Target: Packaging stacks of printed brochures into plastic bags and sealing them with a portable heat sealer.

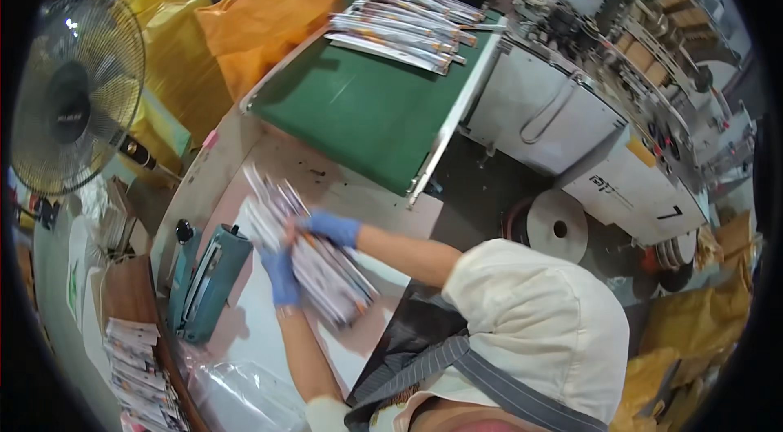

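Both of my hands wear blue gloves and grip a bundle of flat printed plastic packets (327,282) above the table. My left hand (281,276) holds the bundle's near left side. My right hand (330,228) is across its upper right side, fingertips bare and blurred. The packets stand tilted, slightly fanned at the top. Beneath them is a white sheet (257,322) on the tabletop. Left of my left hand stands a teal impulse heat sealer (211,285) with a black knob. A clear plastic bag (241,395) lies at the table's near edge.
Ahead is a green conveyor belt (355,101) with rows of similar packets (404,31) at its far end. A pedestal fan (76,92) and an orange sack (275,19) stand left. More packets (141,371) fill a brown box below. White machine cabinets (636,187) and a reel (558,227) are right.
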Available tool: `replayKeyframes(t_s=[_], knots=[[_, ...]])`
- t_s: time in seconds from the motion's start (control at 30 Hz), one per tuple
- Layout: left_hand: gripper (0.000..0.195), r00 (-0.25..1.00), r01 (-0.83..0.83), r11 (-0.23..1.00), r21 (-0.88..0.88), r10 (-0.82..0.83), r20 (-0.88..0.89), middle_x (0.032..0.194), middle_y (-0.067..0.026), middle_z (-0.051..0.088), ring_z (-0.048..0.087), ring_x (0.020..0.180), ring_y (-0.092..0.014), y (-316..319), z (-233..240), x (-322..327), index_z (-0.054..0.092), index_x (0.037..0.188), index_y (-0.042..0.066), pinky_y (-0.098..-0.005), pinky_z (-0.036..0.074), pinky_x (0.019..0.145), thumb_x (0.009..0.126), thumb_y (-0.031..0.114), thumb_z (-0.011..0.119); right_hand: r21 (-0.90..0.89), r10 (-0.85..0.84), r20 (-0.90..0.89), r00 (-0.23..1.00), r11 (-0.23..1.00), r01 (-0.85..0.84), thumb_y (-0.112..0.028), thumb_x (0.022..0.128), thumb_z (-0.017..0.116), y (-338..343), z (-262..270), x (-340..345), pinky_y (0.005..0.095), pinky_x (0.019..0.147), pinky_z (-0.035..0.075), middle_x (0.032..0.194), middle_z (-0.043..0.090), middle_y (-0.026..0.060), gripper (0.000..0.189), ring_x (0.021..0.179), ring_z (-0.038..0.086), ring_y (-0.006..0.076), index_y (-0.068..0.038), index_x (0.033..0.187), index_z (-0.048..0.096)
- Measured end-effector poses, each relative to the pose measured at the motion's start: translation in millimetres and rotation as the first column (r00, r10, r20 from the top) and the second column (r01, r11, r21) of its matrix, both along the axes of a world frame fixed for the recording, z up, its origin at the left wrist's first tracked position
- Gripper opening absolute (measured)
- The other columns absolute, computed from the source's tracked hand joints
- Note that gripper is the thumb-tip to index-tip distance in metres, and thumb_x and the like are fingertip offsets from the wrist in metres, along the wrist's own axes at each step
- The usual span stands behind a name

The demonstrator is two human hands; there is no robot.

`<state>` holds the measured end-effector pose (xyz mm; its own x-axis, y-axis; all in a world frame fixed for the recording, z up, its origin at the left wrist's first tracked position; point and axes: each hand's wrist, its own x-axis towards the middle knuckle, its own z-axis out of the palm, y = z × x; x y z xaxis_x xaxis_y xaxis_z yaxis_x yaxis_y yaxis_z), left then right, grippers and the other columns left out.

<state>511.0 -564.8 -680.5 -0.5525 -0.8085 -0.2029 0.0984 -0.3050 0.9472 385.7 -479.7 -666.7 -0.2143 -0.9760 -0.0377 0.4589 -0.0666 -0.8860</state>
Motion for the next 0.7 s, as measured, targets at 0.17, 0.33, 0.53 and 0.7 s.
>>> replayKeyframes(t_s=[0.17, 0.33, 0.53, 0.7], knots=[[0.094, 0.965, 0.145, 0.981, 0.127, -0.169, 0.2, 0.131, -0.0132, 0.035, 0.035, 0.12, -0.021, 195.0, 25.9, 124.9, 0.013, 0.138, 0.004, -0.0356, 0.027, 0.101, 0.068, 0.027, 0.071, 0.368, 0.213, 0.144, 0.966, 0.895, -0.252, -0.029, 0.076, 0.064, 180.5, -23.4, 85.7, 0.0305, 0.092, 0.038, 0.112, 0.056, 0.0129, 0.05, 0.104, 0.051, 0.0178, -0.005, 0.118, 0.053], [0.081, 0.999, 0.019, 0.901, 0.433, -0.005, -0.035, 0.131, -0.0107, 0.036, 0.039, 0.116, -0.023, 210.4, -42.1, 218.2, 0.024, 0.135, 0.003, -0.033, 0.029, 0.1, 0.07, 0.018, 0.069, 0.121, 0.29, 0.137, 0.947, 0.944, -0.307, -0.026, 0.063, 0.076, 169.2, 9.5, 133.7, 0.0291, 0.097, 0.03, 0.129, 0.037, 0.01, 0.089, 0.116, 0.037, 0.0173, -0.002, 0.133, 0.025], [0.064, 0.97, 0.162, 0.923, -0.349, -0.084, 0.227, 0.106, -0.0099, 0.058, 0.059, 0.09, -0.022, 117.1, 99.3, 211.9, 0.052, 0.114, 0.002, -0.0361, 0.049, 0.077, 0.061, 0.023, 0.08, -0.362, 0.139, -0.378, 0.915, 0.888, -0.284, -0.022, 0.051, 0.085, 95.1, 142.9, 105.4, 0.033, 0.103, 0.021, 0.131, 0.034, 0.0104, 0.104, 0.121, 0.029, 0.0193, -0.001, 0.133, 0.025], [0.069, 0.952, 0.282, -0.012, -0.959, 0.127, 0.278, 0.121, -0.0076, 0.05, 0.048, 0.111, -0.021, 74.3, 147.7, 181.9, 0.05, 0.12, 0.013, -0.0373, 0.038, 0.095, 0.063, 0.046, 0.073, -0.52, 0.039, -0.534, 0.845, 0.772, -0.364, -0.017, 0.049, 0.086, 63.7, 176.7, 107.4, 0.0351, 0.103, 0.025, 0.137, 0.027, 0.0108, 0.117, 0.12, 0.035, 0.0249, -0.003, 0.137, 0.011]])
